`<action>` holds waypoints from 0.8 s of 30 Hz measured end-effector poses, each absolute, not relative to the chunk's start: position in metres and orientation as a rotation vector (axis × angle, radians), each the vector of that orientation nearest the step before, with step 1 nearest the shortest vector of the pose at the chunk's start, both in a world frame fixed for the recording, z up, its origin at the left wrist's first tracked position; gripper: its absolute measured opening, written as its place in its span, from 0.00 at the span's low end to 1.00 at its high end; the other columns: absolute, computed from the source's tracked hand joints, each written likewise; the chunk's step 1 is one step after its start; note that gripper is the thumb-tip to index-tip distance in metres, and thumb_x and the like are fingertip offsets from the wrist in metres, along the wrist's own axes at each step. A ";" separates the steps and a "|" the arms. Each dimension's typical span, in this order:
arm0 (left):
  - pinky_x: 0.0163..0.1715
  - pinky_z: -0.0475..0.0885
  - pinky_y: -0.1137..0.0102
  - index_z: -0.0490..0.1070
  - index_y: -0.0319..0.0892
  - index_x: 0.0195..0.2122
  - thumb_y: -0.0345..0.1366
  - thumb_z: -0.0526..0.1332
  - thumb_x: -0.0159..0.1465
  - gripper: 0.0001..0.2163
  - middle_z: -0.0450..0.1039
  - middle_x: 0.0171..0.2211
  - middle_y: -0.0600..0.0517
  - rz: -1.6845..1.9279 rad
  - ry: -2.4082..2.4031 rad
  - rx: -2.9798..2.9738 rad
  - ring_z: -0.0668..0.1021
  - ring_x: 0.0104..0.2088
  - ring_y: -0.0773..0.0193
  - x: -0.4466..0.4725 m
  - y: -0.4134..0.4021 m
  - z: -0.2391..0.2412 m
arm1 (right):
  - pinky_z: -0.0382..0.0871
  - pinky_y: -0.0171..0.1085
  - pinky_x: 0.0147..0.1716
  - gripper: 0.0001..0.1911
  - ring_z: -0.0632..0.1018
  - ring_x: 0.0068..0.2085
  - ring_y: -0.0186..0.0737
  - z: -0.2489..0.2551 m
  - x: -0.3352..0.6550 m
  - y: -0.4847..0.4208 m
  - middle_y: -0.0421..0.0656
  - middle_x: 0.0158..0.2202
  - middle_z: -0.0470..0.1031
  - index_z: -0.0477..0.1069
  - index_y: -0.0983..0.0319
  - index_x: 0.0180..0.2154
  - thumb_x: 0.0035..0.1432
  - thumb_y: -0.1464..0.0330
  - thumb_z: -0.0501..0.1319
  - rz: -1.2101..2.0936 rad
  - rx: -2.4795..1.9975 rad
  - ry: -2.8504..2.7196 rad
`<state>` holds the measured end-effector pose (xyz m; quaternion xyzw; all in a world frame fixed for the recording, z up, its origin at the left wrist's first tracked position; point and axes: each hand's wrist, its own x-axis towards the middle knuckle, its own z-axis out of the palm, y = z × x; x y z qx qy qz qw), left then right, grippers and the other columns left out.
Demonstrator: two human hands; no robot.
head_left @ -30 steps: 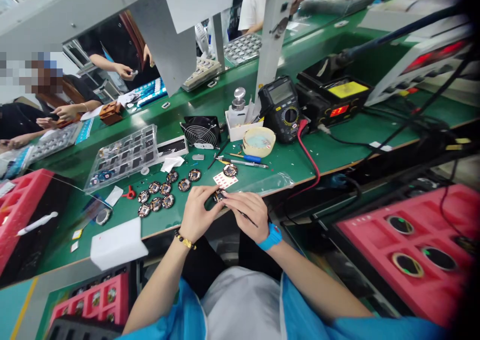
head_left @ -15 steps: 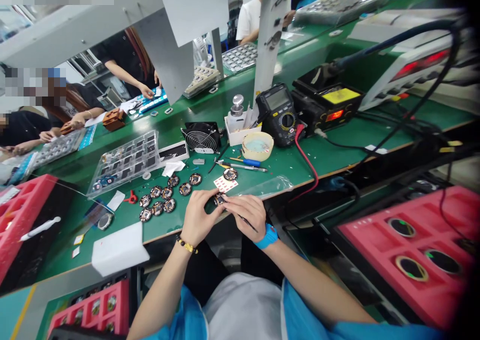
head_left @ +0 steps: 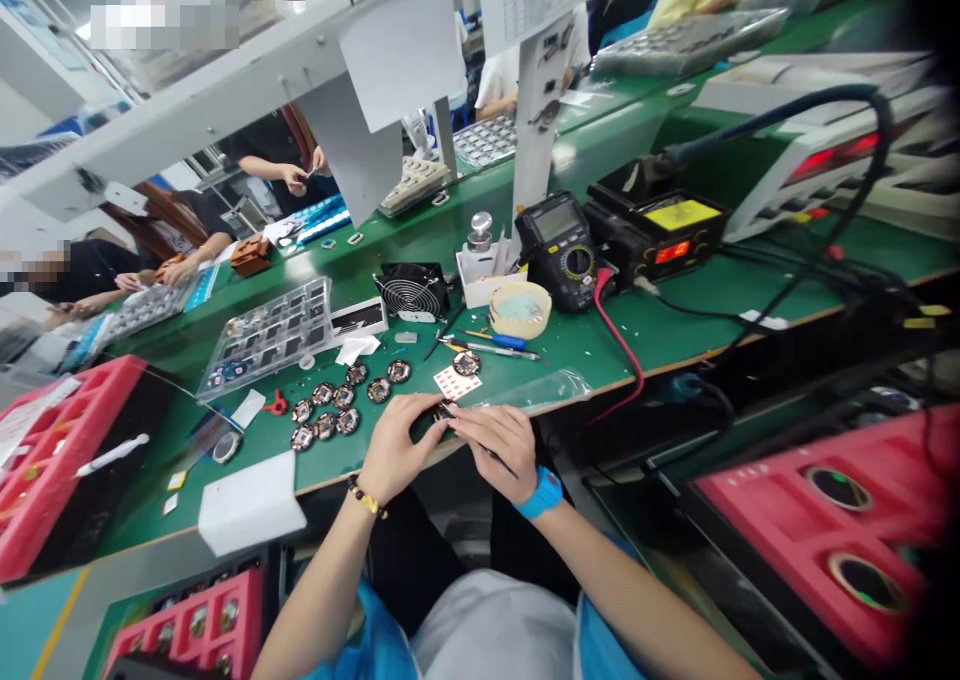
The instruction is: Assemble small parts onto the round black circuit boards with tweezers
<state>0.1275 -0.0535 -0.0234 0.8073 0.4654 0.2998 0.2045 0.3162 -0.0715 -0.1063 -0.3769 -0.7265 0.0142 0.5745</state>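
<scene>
L. to r.: a red foam tray w/ wells carries a white pen-shaped stick. On the green-topped bench, a clear plastic compartment tray lies l. of & behind a grp. of small round circuit boards. At ctr., the l. hand clamps a round, dark-edged circuit board btwn. thumb & index finger, near the bench's front edge; fingers partly hide it. Just behind, a white sheet w/ red marks bears a 2nd round board at its far edge. The r. hand grips a slim dark rod, its fingertips at the clamped board; hands close together. Farther r.: a round cream bowl, a black multimeter w/ dial, a black box unit w/ lit red digits &, at far r., another red foam tray.
</scene>
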 end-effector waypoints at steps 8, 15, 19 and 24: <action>0.46 0.76 0.66 0.79 0.45 0.42 0.30 0.62 0.70 0.06 0.79 0.40 0.50 0.853 1.357 2.207 0.81 0.43 0.60 0.137 -0.044 -0.014 | 0.70 0.43 0.48 0.18 0.85 0.47 0.39 -0.104 0.318 -0.071 0.40 0.50 0.85 0.78 0.53 0.53 0.66 0.78 0.65 0.016 -0.868 -1.694; 0.44 0.78 0.68 0.78 0.45 0.41 0.30 0.63 0.69 0.05 0.80 0.39 0.51 0.988 1.369 2.142 0.82 0.40 0.63 0.125 -0.034 -0.009 | 0.71 0.43 0.49 0.17 0.85 0.47 0.40 -0.102 0.320 -0.070 0.40 0.50 0.85 0.78 0.53 0.52 0.66 0.78 0.64 0.010 -0.847 -1.712; 0.47 0.78 0.65 0.78 0.46 0.41 0.33 0.63 0.69 0.04 0.81 0.41 0.50 1.066 1.684 2.237 0.82 0.42 0.60 0.085 0.012 0.021 | 0.71 0.44 0.48 0.16 0.85 0.47 0.41 -0.101 0.319 -0.070 0.39 0.50 0.85 0.78 0.53 0.51 0.67 0.77 0.64 0.026 -0.865 -1.701; 0.55 0.74 0.60 0.78 0.40 0.42 0.31 0.60 0.68 0.08 0.81 0.46 0.43 1.118 2.090 2.106 0.81 0.46 0.55 0.023 0.095 0.061 | 0.71 0.44 0.48 0.16 0.85 0.47 0.41 -0.100 0.319 -0.071 0.39 0.51 0.85 0.78 0.53 0.51 0.67 0.77 0.64 0.019 -0.856 -1.693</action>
